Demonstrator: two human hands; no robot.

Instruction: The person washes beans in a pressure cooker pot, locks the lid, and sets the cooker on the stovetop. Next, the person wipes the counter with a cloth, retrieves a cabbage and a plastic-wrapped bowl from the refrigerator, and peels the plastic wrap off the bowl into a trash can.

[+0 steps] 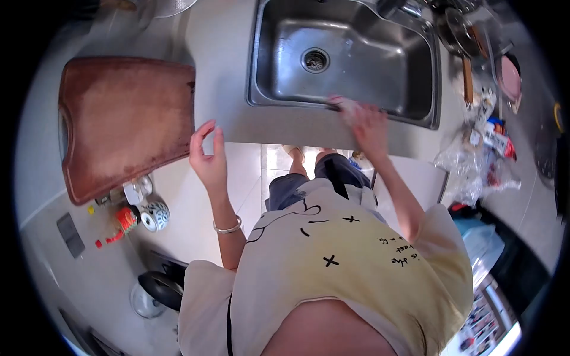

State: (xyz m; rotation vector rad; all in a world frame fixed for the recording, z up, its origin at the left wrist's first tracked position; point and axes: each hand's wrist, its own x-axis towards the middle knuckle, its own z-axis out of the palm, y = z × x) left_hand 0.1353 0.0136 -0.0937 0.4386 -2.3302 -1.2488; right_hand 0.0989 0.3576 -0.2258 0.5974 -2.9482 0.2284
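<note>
My right hand (371,127), smeared by motion, is closed on a pale, pink-edged cloth (345,107) at the front rim of the sink (279,104). The cloth's exact shape is blurred. My left hand (208,155) hangs in the air near the counter's front edge, just right of the cutting board (127,124). Its fingers are curved, the thumb stands apart from them, and nothing is between them. A silver bangle (228,225) circles the left wrist. The brown board lies on the counter to the left.
A faucet (409,7) is at the back of the sink. Right of it are a pan with a wooden handle (467,80) and crumpled clear plastic bags (466,163). Bottles and jars, one blue-and-white (155,216), stand below the board. A black pan (160,289) is at lower left.
</note>
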